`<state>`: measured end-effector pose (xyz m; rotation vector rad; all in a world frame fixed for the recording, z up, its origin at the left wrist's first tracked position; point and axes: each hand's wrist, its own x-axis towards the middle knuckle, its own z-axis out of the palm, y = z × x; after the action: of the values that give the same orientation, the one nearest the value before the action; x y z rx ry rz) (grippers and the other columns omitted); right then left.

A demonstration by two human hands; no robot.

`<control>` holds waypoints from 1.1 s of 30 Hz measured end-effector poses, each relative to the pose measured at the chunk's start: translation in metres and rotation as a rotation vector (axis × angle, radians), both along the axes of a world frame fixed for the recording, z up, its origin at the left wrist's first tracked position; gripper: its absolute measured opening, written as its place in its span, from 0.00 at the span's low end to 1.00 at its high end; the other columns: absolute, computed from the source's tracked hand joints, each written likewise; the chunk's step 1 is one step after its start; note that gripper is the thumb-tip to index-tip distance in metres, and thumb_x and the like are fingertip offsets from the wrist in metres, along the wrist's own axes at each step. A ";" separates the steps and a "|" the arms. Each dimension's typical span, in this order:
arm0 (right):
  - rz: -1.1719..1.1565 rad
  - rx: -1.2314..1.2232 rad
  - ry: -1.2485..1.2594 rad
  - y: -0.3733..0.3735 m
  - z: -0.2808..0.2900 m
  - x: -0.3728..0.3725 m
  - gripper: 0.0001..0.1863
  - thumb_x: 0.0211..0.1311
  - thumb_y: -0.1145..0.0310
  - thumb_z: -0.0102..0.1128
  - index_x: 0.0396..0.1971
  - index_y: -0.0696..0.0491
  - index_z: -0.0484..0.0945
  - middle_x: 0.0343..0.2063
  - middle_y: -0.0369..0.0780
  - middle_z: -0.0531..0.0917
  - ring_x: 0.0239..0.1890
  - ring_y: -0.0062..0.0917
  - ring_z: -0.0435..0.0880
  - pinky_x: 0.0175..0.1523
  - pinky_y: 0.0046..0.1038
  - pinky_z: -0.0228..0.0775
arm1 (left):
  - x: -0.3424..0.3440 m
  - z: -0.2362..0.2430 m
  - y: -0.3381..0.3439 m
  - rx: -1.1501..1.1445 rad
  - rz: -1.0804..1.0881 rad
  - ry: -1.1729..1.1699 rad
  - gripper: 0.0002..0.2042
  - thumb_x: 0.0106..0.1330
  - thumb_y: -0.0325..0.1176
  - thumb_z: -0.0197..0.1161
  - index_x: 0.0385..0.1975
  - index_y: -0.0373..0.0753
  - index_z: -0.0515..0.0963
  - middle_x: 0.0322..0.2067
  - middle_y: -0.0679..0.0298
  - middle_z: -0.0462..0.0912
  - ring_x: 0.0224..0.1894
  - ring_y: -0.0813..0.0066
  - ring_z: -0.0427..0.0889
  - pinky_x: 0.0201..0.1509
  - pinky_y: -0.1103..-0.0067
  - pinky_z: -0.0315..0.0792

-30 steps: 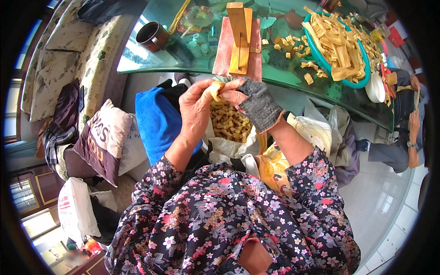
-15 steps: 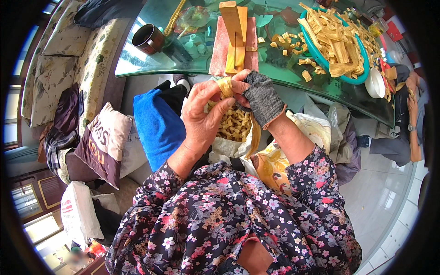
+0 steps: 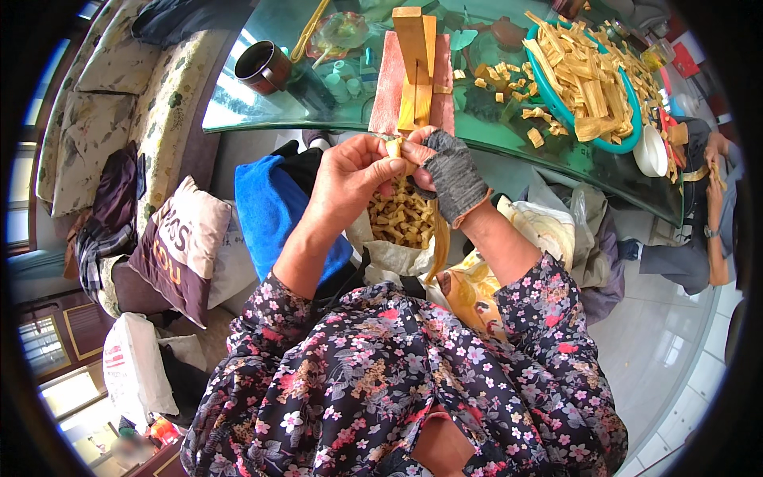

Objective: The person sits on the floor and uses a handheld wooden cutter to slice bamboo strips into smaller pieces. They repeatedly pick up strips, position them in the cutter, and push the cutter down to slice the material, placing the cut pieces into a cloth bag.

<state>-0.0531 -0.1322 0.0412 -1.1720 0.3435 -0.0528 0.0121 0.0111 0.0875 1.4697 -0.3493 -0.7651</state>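
Two hands meet at a small, pale-yellow folded strip piece (image 3: 394, 148). The bare left hand (image 3: 350, 179) has its thumb and fingertips clamped on the left side of the piece. The right hand (image 3: 437, 163), in a dark-grey knitted fingerless glove (image 3: 458, 184), has its thumb and forefinger pressed together on the right side; its remaining fingers curl inward and are partly hidden.

Seen from above, the piece is located between the near edge of the green-tinted glass table (image 3: 493, 131) and an open white sack (image 3: 393, 258) containing many short yellow pieces (image 3: 400, 219). A long tan strip (image 3: 439, 242) hangs below the right hand; its connection to the piece cannot be determined.

On the table, an upright wooden stand (image 3: 413, 71) rests on a pink cloth (image 3: 383, 95). To its right, a teal oval basket (image 3: 556, 119) holds long, flat tan strips (image 3: 588, 71). One white bowl (image 3: 652, 151) is positioned just beside the basket.
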 end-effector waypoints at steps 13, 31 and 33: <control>-0.032 0.352 -0.051 -0.034 0.035 -0.008 0.09 0.56 0.69 0.64 0.31 0.50 0.71 0.18 0.28 0.73 0.13 0.09 0.65 0.17 0.13 0.52 | -0.017 0.046 0.028 -0.131 0.094 0.080 0.04 0.59 0.23 0.62 0.26 0.34 0.73 0.20 0.67 0.77 0.21 0.84 0.76 0.26 0.88 0.69; 0.180 -0.386 -0.281 -0.001 0.014 -0.011 0.15 0.51 0.60 0.66 0.23 0.55 0.74 0.21 0.36 0.76 0.26 0.21 0.74 0.32 0.24 0.66 | -0.036 0.047 0.013 0.609 -0.445 -0.724 0.08 0.62 0.34 0.56 0.30 0.35 0.74 0.19 0.50 0.75 0.26 0.47 0.75 0.30 0.62 0.68; 0.185 -0.368 -0.229 0.002 0.025 -0.015 0.13 0.51 0.63 0.66 0.24 0.55 0.73 0.21 0.36 0.75 0.25 0.20 0.74 0.32 0.24 0.66 | -0.035 0.054 0.021 0.632 -0.514 -0.677 0.08 0.62 0.33 0.55 0.29 0.34 0.73 0.20 0.50 0.75 0.25 0.47 0.75 0.29 0.64 0.68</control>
<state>-0.0681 -0.1299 0.0659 -1.5415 0.0199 -0.0904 -0.0227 0.0319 0.1417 2.2740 -1.1058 -0.7959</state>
